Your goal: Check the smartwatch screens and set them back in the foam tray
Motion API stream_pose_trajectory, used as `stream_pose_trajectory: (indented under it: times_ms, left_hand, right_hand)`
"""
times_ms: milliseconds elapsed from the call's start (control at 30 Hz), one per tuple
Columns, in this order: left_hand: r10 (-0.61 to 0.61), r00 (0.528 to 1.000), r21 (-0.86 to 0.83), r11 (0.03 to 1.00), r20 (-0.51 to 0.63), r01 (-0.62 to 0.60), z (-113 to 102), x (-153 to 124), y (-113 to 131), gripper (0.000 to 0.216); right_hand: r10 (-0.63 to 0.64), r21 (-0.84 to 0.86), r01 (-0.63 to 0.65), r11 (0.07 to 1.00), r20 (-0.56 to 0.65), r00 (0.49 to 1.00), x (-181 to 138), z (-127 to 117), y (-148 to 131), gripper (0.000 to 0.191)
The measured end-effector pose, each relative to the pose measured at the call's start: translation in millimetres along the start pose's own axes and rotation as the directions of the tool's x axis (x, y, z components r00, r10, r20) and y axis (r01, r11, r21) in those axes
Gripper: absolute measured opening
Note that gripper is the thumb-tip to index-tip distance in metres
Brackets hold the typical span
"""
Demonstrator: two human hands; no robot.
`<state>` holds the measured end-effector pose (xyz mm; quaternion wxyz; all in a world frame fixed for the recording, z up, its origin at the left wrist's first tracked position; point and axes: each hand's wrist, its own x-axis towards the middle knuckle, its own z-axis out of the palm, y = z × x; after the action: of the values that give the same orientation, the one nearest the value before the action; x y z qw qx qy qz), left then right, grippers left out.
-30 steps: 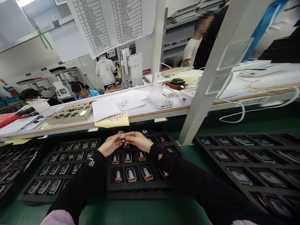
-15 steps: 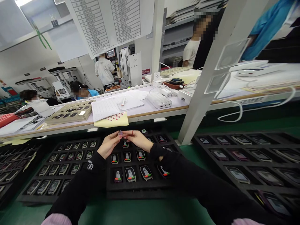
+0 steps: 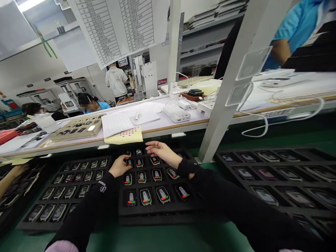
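My left hand (image 3: 120, 166) is at the left side of the middle black foam tray (image 3: 157, 219). Its thumb and fingers are closed about the edges of a small smartwatch body (image 3: 130, 162) with a lit screen, low in its slot. My right hand (image 3: 165, 154) hovers over the back of the same tray, fingers apart, near a watch partly hidden beneath them. Rows of strapless watches lie in the tray's slots, such as one smartwatch (image 3: 145, 196) in front, showing white lines and a red and green bar.
Foam trays of watches flank mine: a left tray (image 3: 25, 224) and a right tray (image 3: 223, 166). Another person's hand (image 3: 15, 172) is over the far-left tray. A shelf edge (image 3: 154, 133) and slanted metal post (image 3: 219, 119) stand behind. White cables (image 3: 265, 129) hang at right.
My hands have parted from around a small purplish piece held between them. The left came down to a slot; the right moved right with fingers spread. Another person's hand appeared far left.
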<state>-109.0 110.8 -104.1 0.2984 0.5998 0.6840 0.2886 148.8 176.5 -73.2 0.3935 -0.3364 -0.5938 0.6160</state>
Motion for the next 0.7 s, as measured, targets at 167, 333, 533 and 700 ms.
stream_pose_trajectory:
  times_ms: [167, 333, 533, 700]
  left_hand:
    - [0.029, 0.999, 0.007, 1.0, 0.016, -0.029, 2, -2, -5, 0.03]
    - [0.007, 1.0, 0.031, 0.999, 0.006, -0.007, 1, -7, -1, 0.037]
    - [-0.001, 1.0, 0.128, 0.992, 0.012, 0.0, -19, -6, 16, 0.043]
    - [0.073, 0.997, 0.221, 0.973, -0.003, -0.07, -19, 16, 33, 0.038]
  right_hand:
    - [0.051, -0.052, -0.052, 0.997, -0.02, 0.998, 4, -20, 4, 0.017]
    - [0.083, -0.103, -0.088, 0.991, -0.054, 0.995, 12, -42, 8, 0.019]
    - [0.16, -0.277, -0.165, 0.947, -0.041, 0.986, 27, -64, 5, 0.021]
    - [0.279, -0.502, -0.268, 0.822, -0.055, 0.959, 48, -82, 5, 0.023]
